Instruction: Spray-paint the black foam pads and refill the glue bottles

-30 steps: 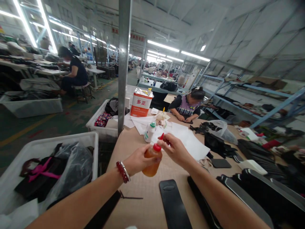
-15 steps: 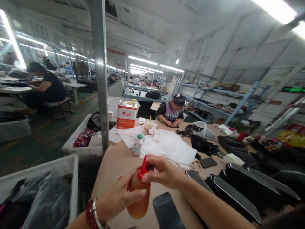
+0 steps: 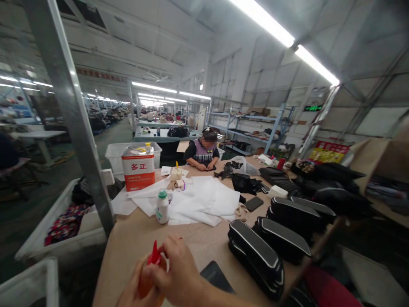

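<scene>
An amber bottle (image 3: 145, 283) with a pointed red cap (image 3: 154, 256) is low in the view, over the near part of the brown table (image 3: 128, 238). My left hand (image 3: 136, 290) is wrapped round the bottle's body. The fingers of my right hand (image 3: 175, 264) are closed at the red cap and the bottle's neck. Just right of my right hand a flat dark piece (image 3: 215, 275) lies on the table. A white bottle with a green cap (image 3: 162, 208) stands beyond my hands, beside white sheets (image 3: 204, 198).
Stacks of black padded pieces (image 3: 255, 256) stand on the right. A red and white can (image 3: 138, 168) is at the back left, near a metal post (image 3: 76, 115). Across the table sits a person (image 3: 203, 151). Bins (image 3: 64, 247) with cloth stand at left.
The view has turned to the right. My hands and the amber bottle now appear lower and further left, and my left wrist has left the view.
</scene>
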